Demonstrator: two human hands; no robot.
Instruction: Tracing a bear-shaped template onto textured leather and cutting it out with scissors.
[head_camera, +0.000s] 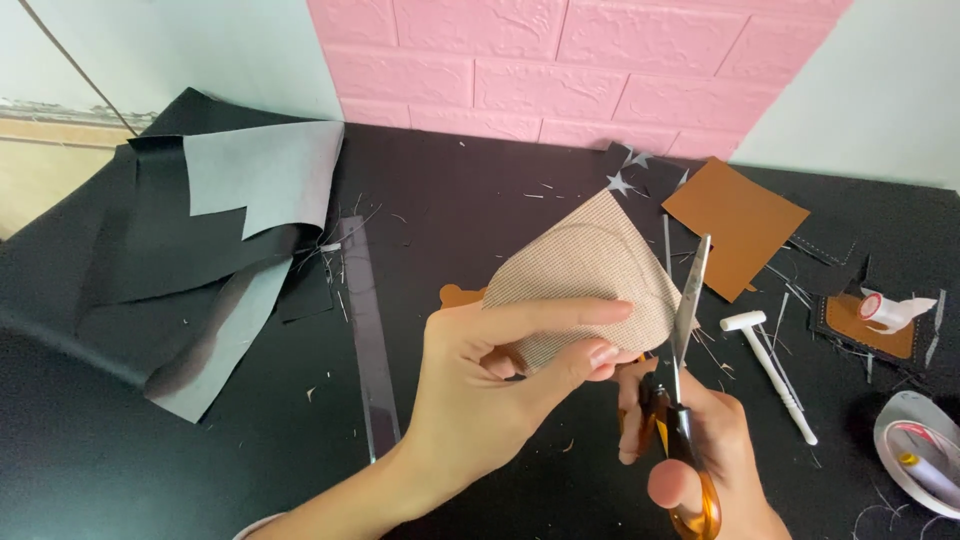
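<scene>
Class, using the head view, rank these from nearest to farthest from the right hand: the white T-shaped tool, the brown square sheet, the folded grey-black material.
1. White T-shaped tool, just right of the right hand.
2. Brown square sheet, above, toward the wall.
3. Folded grey-black material, far left.

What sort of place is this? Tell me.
Probably a home craft table: orange-handled scissors cutting a beige woven fabric piece, black leather-like sheets, a brown square leather piece, scattered trimmings.
</scene>
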